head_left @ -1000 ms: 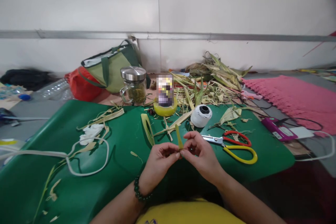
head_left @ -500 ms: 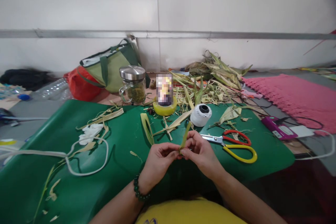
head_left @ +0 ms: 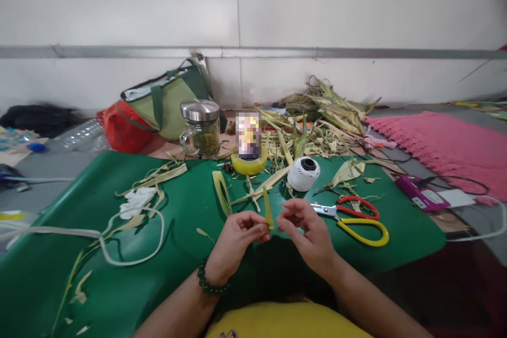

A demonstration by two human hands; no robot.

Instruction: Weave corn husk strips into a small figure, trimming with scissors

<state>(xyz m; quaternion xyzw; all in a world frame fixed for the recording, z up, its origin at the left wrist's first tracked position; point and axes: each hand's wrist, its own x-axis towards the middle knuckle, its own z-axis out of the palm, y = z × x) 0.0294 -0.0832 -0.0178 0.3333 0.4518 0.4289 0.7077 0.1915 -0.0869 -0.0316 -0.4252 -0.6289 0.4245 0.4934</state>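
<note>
Between thumb and fingers my left hand (head_left: pixel 242 233) pinches a yellow-green strip of corn husk (head_left: pixel 268 211), whose end points upward. Just to the right of it, my right hand (head_left: pixel 307 224) is apart from the strip, its fingers loosely curved with a gap between thumb and forefinger. Close beyond the right hand lie scissors (head_left: pixel 356 216) with one red and one yellow handle, their blade tips partly hidden by the fingers. A white spool of thread (head_left: pixel 303 174) stands behind that hand. A looped green husk strip (head_left: pixel 222 194) rests beyond the left hand.
A green mat (head_left: pixel 186 253) covers the work surface. At its back are a roll of yellow tape (head_left: pixel 249 162) with a phone propped in it, a lidded glass mug (head_left: pixel 200 129) and a husk pile (head_left: pixel 317 137). A white cable (head_left: pixel 130 261) loops on the left; a purple power strip (head_left: pixel 422 194) sits right.
My right hand has let go of the husk strip and moved a little right, its fingers opening. The strip stays in my left hand, now slightly further left.
</note>
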